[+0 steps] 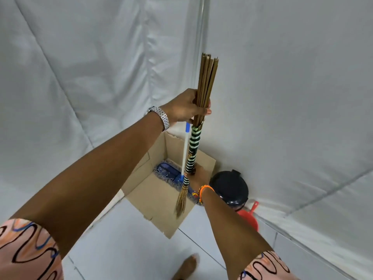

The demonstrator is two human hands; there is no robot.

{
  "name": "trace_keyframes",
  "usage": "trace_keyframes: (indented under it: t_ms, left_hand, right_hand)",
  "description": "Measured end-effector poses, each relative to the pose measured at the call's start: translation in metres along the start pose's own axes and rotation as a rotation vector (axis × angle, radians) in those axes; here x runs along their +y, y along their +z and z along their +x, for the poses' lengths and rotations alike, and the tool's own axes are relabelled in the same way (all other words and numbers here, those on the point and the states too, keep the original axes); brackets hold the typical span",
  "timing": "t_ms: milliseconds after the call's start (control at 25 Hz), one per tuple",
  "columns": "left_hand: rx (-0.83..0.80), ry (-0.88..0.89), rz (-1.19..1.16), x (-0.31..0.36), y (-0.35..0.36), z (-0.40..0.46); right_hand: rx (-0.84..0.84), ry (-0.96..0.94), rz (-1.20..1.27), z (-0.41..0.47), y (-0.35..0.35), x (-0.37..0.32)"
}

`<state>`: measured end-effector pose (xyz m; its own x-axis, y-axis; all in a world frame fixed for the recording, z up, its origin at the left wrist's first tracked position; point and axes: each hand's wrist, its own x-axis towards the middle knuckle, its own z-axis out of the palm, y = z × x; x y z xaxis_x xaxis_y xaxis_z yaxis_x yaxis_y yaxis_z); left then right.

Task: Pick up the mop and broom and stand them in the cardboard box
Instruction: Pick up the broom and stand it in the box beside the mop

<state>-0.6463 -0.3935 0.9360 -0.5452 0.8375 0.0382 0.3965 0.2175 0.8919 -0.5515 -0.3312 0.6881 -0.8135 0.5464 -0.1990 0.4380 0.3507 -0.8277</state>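
Note:
The open cardboard box (pixel 157 201) stands on the floor in the corner. Inside it lies the blue mop head (pixel 166 172), and the white mop handle (pixel 185 150) rises upright, its blue tip ending just under my left hand. The broom (pixel 193 146), a bundle of brown sticks with a green-and-white wrapped shaft, is held upright over the box with its bristle tuft hanging down inside. My left hand (pixel 186 107) grips the stick bundle high up. My right hand (pixel 198 171) holds the wrapped shaft lower down, inside the box.
A black round bin (pixel 230 188) and a red dustpan (pixel 249 218) sit right of the box against the white sheet wall. White sheets hang on both sides of the corner. My bare foot (pixel 187 265) stands on the tiled floor in front.

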Motion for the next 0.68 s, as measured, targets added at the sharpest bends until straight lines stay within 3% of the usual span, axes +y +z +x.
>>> trace_keyframes:
  t_ms: [160,440,680]
  left_hand:
    - [0.105,0.000,0.054,-0.073,-0.067,0.066]
    - [0.111,-0.012,0.054,-0.189,-0.189,0.186]
    - [0.125,-0.016,0.181,-0.357,-0.226,0.287]
  right_hand:
    - [-0.034,0.027,0.003,0.116,0.060,-0.027]
    - [-0.071,0.081,-0.074,0.302,0.143,-0.083]
    - [0.013,0.200,-0.098,0.434,0.243,-0.028]
